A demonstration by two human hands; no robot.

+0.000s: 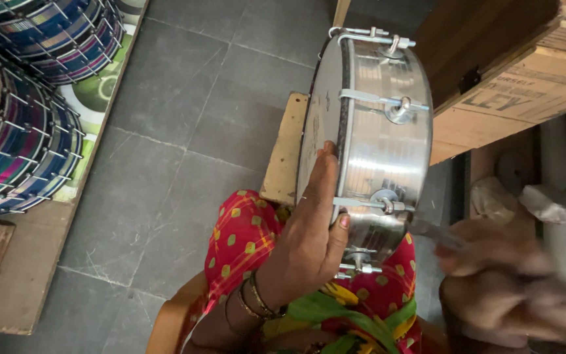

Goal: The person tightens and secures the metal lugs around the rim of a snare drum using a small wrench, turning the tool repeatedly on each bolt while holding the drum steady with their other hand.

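Observation:
A shiny metal drum [381, 144] stands on its edge on my lap, its pale skin facing left and its steel side with hooks and tension bolts facing me. My left hand [312, 229] grips the drum's rim, thumb on the steel side and fingers across the skin. My right hand [512, 282] is blurred at the lower right, closed around a slim metal tool [437, 233] whose tip points at a bolt low on the drum.
Several striped blue and purple drums [27, 111] are stacked at the left on a wooden platform [34, 262]. A wooden stool [286, 151] stands behind the drum. Wooden crates [512, 72] fill the upper right. Grey floor tiles [185, 131] lie between.

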